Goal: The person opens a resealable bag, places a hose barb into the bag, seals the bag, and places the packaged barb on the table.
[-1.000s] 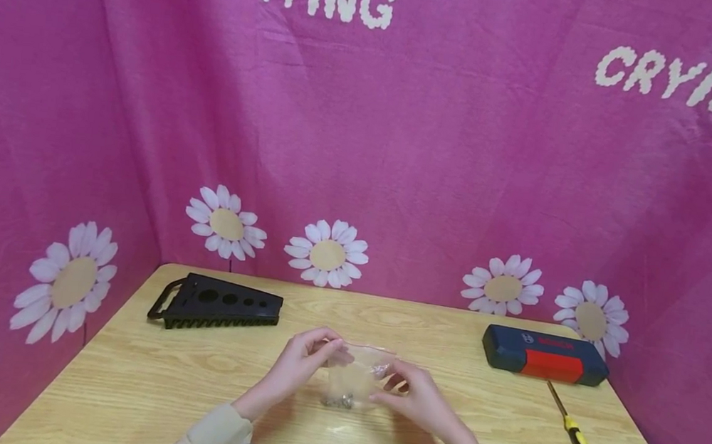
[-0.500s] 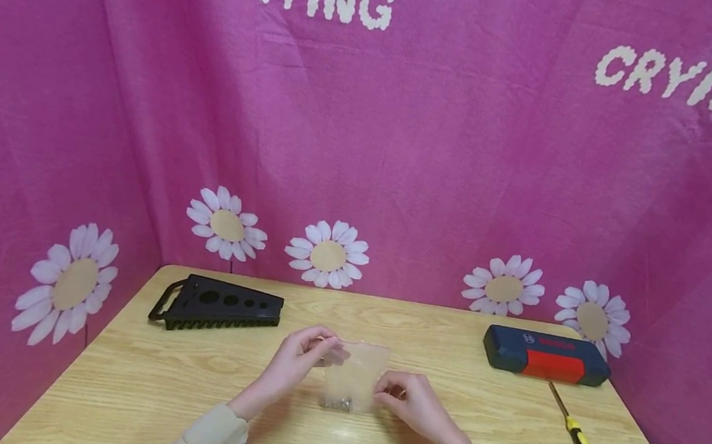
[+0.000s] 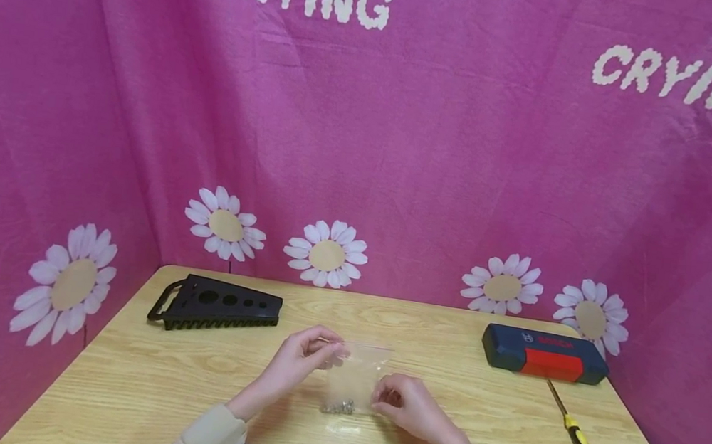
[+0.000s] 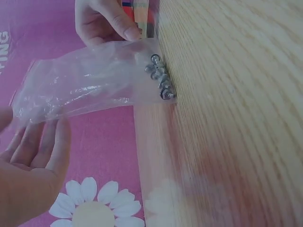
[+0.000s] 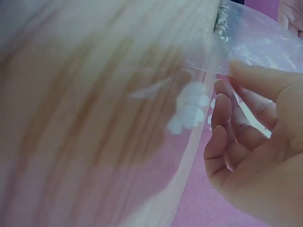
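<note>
A clear zip bag (image 3: 357, 376) stands upright at the middle of the table, its bottom edge at the tabletop. Small metal screws or bolts (image 4: 161, 78) lie gathered along the bottom of the bag. My left hand (image 3: 300, 360) pinches the bag's upper left corner between thumb and fingers. Lower down on the opposite side, my right hand (image 3: 410, 406) pinches the bag's edge with thumb and forefinger, its other fingers curled, as the right wrist view shows.
On the wooden table (image 3: 185, 391), a black wrench holder (image 3: 225, 306) lies at the back left. A blue and red Bosch case (image 3: 545, 356) sits at the back right. In front of it lies a yellow and black screwdriver (image 3: 579, 440). Pink cloth (image 3: 402, 148) hangs behind.
My right hand has moved down from the bag's upper right part to its lower right edge. The bag now looks flatter and more spread. The left hand has hardly moved.
</note>
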The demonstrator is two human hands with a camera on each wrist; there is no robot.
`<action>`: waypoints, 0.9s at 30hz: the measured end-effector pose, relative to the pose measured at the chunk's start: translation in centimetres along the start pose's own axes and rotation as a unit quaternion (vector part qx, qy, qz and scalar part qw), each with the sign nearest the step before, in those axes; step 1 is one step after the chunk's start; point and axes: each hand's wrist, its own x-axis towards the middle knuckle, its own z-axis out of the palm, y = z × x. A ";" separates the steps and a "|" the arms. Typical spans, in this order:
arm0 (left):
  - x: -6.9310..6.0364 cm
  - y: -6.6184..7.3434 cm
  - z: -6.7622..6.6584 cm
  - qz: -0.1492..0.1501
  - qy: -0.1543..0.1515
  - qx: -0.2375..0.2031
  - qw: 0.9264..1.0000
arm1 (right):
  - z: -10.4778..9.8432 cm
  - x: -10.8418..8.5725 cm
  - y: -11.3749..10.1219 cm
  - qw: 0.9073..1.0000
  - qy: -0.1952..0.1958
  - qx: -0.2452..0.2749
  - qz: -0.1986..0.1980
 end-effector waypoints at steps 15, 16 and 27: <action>-0.6 0.2 -0.6 -0.031 -0.006 0.021 0.999 | -0.2 -0.1 -0.5 0.999 -0.023 -0.024 0.014; -0.6 0.2 -0.6 -0.033 -0.006 0.018 0.999 | -0.3 -0.1 -0.5 0.999 -0.026 -0.022 0.015; -1.0 0.6 -0.7 -0.052 -0.013 0.001 0.999 | -1.0 -1.1 -1.6 0.991 -0.107 0.066 0.036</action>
